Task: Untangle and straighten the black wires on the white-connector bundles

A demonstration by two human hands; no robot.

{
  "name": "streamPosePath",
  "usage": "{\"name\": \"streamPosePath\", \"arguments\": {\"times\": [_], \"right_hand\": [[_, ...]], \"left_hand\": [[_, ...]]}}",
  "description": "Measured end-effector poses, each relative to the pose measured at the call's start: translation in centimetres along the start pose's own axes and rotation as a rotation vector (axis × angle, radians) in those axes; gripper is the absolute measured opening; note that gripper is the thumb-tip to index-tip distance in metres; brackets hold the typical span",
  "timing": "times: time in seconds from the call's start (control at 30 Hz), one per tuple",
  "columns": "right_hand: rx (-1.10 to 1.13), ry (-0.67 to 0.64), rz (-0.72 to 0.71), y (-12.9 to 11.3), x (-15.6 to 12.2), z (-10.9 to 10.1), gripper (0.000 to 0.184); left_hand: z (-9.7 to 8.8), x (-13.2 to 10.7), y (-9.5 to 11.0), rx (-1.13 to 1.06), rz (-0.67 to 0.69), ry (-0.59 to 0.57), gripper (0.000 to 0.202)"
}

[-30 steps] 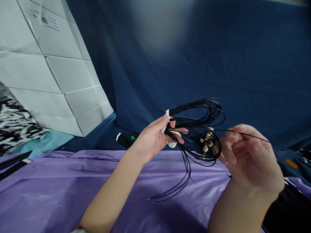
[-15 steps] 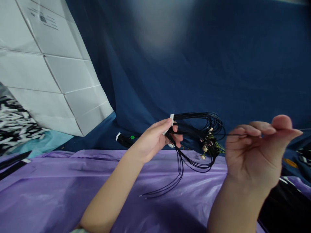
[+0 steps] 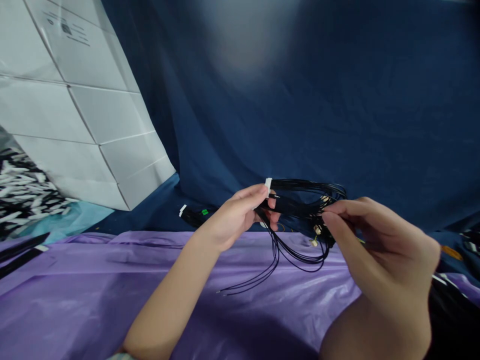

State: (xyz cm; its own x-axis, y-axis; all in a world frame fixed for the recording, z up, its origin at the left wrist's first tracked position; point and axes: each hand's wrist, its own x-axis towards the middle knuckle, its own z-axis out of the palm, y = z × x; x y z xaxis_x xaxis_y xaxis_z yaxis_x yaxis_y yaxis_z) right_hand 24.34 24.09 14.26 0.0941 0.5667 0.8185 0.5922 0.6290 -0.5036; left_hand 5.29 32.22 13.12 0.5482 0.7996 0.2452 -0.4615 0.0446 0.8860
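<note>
My left hand [image 3: 240,212] is closed on a white connector [image 3: 268,185], pinched between thumb and fingers. From the connector a bundle of black wires [image 3: 300,184] loops out to the right and curls back below. A few wires hang down to the left, their bare tips [image 3: 221,292] above the purple cover. My right hand [image 3: 390,250] is closed in a pinch at the right bend of the bundle, on what looks like a black wire; its fingers partly hide it. Small cream connectors [image 3: 317,230] dangle just below these fingertips.
A purple cover [image 3: 150,290] spreads across the front. Stacked white boxes [image 3: 86,110] stand at left, beside a heap of black-and-white parts [image 3: 26,190]. Behind hangs a dark blue cloth [image 3: 300,110]. Another harness with a white connector [image 3: 182,210] lies past my left forearm.
My right hand has come left from the far right, turning over, to the bend of the bundle. Before, it held a black wire stretched out. My left hand has hardly moved.
</note>
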Motion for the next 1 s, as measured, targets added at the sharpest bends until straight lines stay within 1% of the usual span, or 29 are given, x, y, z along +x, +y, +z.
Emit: {"name": "streamPosePath", "arguments": {"times": [0.07, 0.2, 0.43, 0.63, 1.0], "right_hand": [[-0.055, -0.008, -0.017, 0.15, 0.14, 0.05, 0.010], [-0.097, 0.002, -0.045, 0.35, 0.26, 0.20, 0.011], [-0.091, -0.012, -0.044, 0.36, 0.23, 0.26, 0.010], [-0.113, -0.006, -0.078, 0.41, 0.31, 0.36, 0.011], [-0.092, -0.014, -0.060, 0.43, 0.24, 0.36, 0.012]], "left_hand": [[-0.07, 0.00, -0.01, 0.021, 0.006, -0.016, 0.031], [-0.05, -0.08, 0.05, 0.025, 0.004, -0.032, 0.031], [0.03, -0.24, 0.04, 0.048, -0.001, -0.036, 0.033], [0.01, -0.21, 0.05, 0.024, 0.010, -0.037, 0.032], [0.00, -0.25, -0.05, 0.028, 0.004, -0.032, 0.031]]}}
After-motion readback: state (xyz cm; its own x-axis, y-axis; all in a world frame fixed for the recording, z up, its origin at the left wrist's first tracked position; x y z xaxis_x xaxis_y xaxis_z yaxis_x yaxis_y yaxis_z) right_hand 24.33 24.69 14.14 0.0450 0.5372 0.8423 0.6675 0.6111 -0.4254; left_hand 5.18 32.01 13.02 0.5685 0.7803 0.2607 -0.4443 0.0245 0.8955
